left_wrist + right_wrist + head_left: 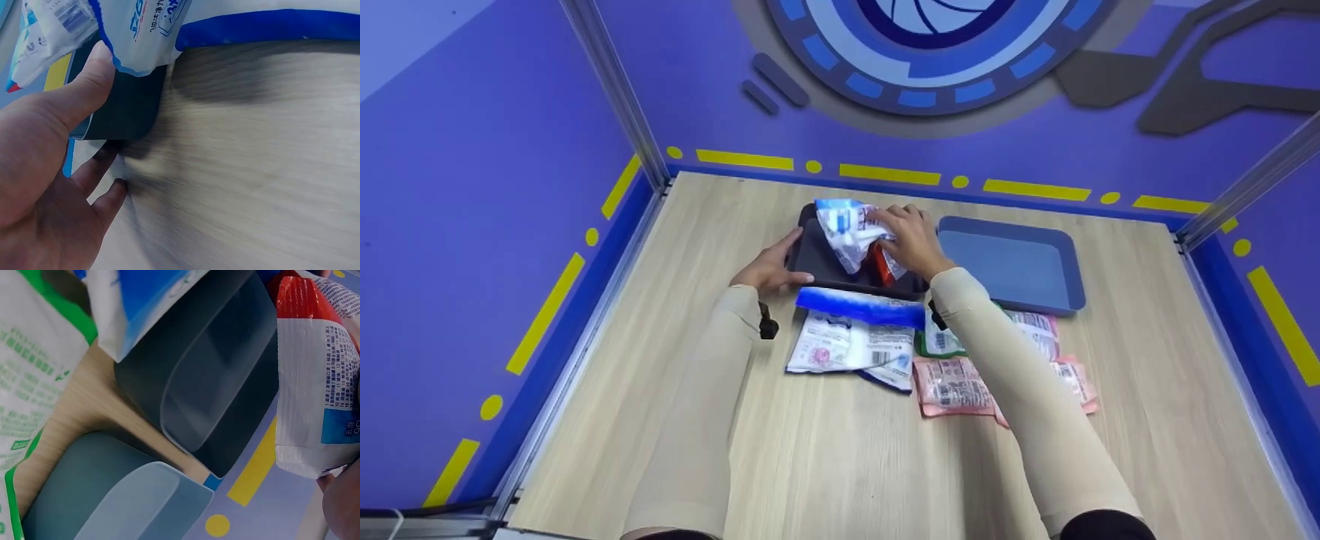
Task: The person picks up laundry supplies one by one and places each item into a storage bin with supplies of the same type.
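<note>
My right hand [913, 238] grips a white-and-blue plastic packet [842, 231] from above, over the dark tray [817, 259]. A red-and-white packet [883, 264] is bunched under the same hand; in the right wrist view this packet [306, 382] shows a red end, printed text and a blue patch. My left hand [769, 268] holds the tray's near left corner, the thumb along its front wall and the other fingers at its left side. In the left wrist view the thumb lies against the dark wall [135, 107], and some fingertips are hidden behind the tray.
A blue-grey tray [1009, 266] stands right of the dark one. White-and-blue bags [840, 341] lie in front of the dark tray. Right of them are a green-edged bag [941, 341] and pink bags [956, 386], partly under my right forearm. Purple walls rise behind and beside the table.
</note>
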Tool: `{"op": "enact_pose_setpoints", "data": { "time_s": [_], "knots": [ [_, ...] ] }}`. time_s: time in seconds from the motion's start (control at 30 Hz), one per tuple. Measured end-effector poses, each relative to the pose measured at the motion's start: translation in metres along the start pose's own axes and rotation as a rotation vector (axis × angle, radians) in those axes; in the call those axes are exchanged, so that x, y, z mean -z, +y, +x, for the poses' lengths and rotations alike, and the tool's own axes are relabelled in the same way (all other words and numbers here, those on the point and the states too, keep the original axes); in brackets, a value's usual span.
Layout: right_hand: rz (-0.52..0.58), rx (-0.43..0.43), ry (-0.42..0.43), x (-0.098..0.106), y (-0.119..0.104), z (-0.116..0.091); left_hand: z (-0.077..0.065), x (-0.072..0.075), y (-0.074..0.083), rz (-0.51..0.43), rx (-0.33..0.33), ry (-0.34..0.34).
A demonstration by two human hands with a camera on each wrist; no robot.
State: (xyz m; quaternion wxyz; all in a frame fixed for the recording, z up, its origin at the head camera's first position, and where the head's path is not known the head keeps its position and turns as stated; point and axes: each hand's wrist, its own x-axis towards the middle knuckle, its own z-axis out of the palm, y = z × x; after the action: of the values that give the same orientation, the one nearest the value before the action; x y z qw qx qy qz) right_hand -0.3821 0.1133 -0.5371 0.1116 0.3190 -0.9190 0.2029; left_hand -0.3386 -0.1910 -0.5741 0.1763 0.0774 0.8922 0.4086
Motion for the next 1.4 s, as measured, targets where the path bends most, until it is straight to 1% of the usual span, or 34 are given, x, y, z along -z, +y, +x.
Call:
{"op": "enact_pose_setpoints", "data": {
  "time_s": [0.13,0.23,0.57,0.77,0.9,1.13,1.4],
  "knots": [
    [-0.013,-0.01,-0.031,-0.004,0.002,-0.001,0.001,-0.001,-0.001,0.01,0.021,-0.005],
    [-0.019,-0.016,-0.045,-0.005,0.003,0.0,0.001,-0.002,-0.001,0.002,0.023,-0.005],
    [-0.079,0.013,-0.05,-0.006,0.002,0.004,0.0,-0.001,0.001,-0.008,0.009,0.004],
    [-0.074,0.019,-0.01,-0.011,0.003,0.002,0.0,-0.001,0.001,0.021,0.008,0.004],
    [-0.086,0.024,-0.003,-0.012,0.002,0.002,0.001,-0.001,0.0,0.03,0.01,0.01],
    [-0.125,-0.003,-0.053,-0.015,0.001,0.001,0.0,-0.002,0.001,0.017,0.02,0.001],
    [-0.1,-0.021,-0.042,-0.017,0.003,-0.002,0.002,-0.001,0.0,0.024,0.004,0.012]
  ]
}}
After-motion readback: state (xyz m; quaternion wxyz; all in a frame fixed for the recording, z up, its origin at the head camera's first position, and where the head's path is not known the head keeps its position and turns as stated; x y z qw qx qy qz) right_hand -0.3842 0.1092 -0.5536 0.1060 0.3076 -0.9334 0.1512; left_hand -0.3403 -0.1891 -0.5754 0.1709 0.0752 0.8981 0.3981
